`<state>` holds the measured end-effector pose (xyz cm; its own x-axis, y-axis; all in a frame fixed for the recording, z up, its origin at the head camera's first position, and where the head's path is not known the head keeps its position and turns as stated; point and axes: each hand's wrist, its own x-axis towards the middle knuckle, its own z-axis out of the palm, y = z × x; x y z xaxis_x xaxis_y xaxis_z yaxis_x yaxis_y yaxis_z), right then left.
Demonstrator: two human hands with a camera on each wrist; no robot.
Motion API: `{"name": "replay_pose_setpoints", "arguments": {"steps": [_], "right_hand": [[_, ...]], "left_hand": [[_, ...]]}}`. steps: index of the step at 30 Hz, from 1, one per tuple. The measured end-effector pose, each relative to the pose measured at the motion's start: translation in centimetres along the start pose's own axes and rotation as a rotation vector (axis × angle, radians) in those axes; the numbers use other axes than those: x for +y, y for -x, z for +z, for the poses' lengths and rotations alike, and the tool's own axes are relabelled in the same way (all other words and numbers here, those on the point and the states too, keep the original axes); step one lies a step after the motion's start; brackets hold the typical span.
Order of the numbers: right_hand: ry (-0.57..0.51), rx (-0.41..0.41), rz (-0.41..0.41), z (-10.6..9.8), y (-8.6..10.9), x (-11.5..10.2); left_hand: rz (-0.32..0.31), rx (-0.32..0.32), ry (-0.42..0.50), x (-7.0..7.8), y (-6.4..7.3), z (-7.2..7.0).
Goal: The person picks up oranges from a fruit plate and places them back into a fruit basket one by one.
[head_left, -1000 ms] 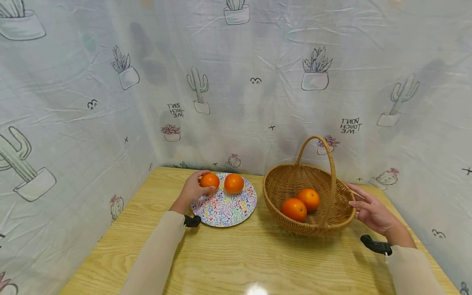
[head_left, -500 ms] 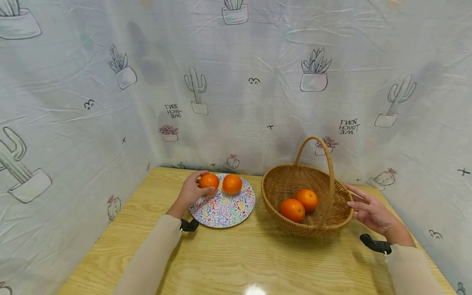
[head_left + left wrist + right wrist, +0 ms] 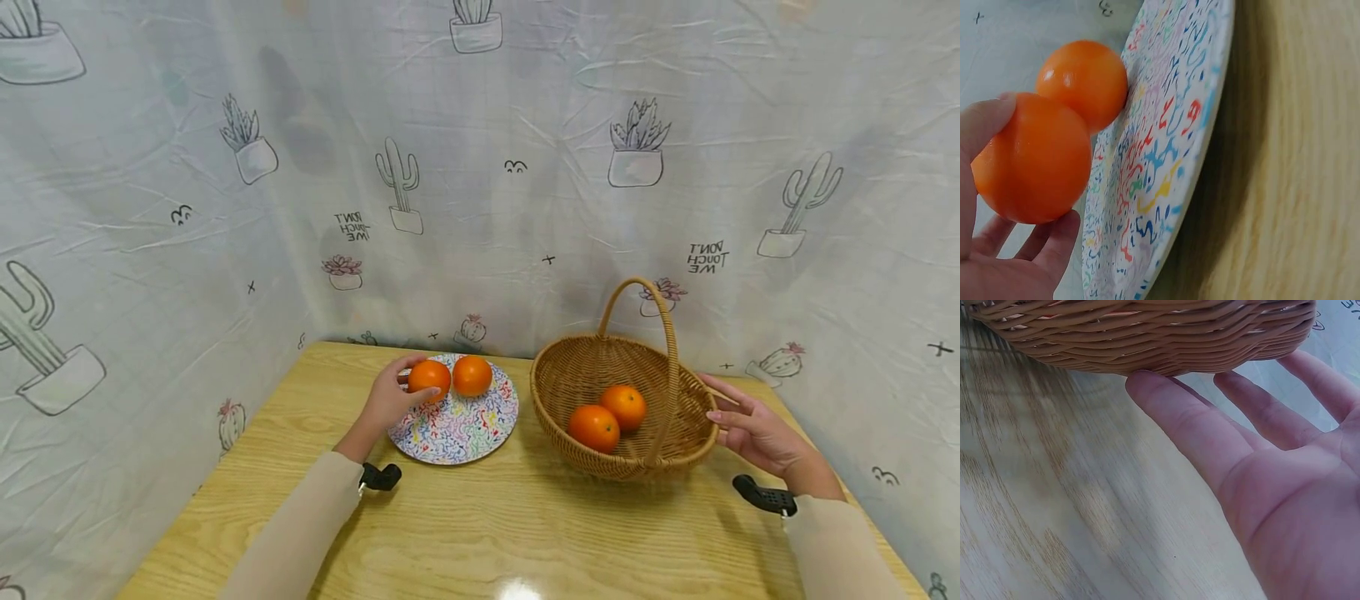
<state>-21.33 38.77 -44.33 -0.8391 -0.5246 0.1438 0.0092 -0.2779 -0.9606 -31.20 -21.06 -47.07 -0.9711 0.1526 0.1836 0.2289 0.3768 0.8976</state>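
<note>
My left hand point(image 3: 388, 400) grips an orange point(image 3: 430, 382) between thumb and fingers over the left part of a round plate point(image 3: 457, 437) with a colourful squiggle pattern. In the left wrist view the held orange point(image 3: 1035, 159) overlaps a second orange point(image 3: 1085, 81), which sits on the plate towards its back. To the right, a wicker basket point(image 3: 551, 417) with a tall arched handle holds two oranges point(image 3: 595, 428) side by side. At the basket's right side, my right hand point(image 3: 765, 433) touches the rim with extended fingers; its fingertips point(image 3: 1147, 384) meet the woven wall in the right wrist view.
Plate and basket stand on a light wooden table point(image 3: 480, 533), with a strip of tabletop between them. Right behind the table's back edge hangs a pale curtain point(image 3: 480, 233) printed with cactus drawings, which also runs along both sides.
My left hand has shifted the gripped orange slightly right and towards me. My right hand, the basket and the other oranges keep their places; the head view has turned slightly.
</note>
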Motion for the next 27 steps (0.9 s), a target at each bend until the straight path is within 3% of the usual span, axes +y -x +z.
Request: {"name": "replay_pose_setpoints", "arguments": {"steps": [10,18,27], "right_hand": [[-0.003,0.003,0.003,0.0,0.0,0.0],[-0.017,0.0,-0.008,0.2,0.0,-0.3],[-0.027,-0.013,0.011,0.1,-0.3,-0.5]], "left_hand": [[0.043,0.004,-0.014,1.2,1.1,0.6],[0.102,-0.023,0.024,3.2,1.6,1.2],[0.098,-0.032,0.017,5.4,1.9,1.8]]}}
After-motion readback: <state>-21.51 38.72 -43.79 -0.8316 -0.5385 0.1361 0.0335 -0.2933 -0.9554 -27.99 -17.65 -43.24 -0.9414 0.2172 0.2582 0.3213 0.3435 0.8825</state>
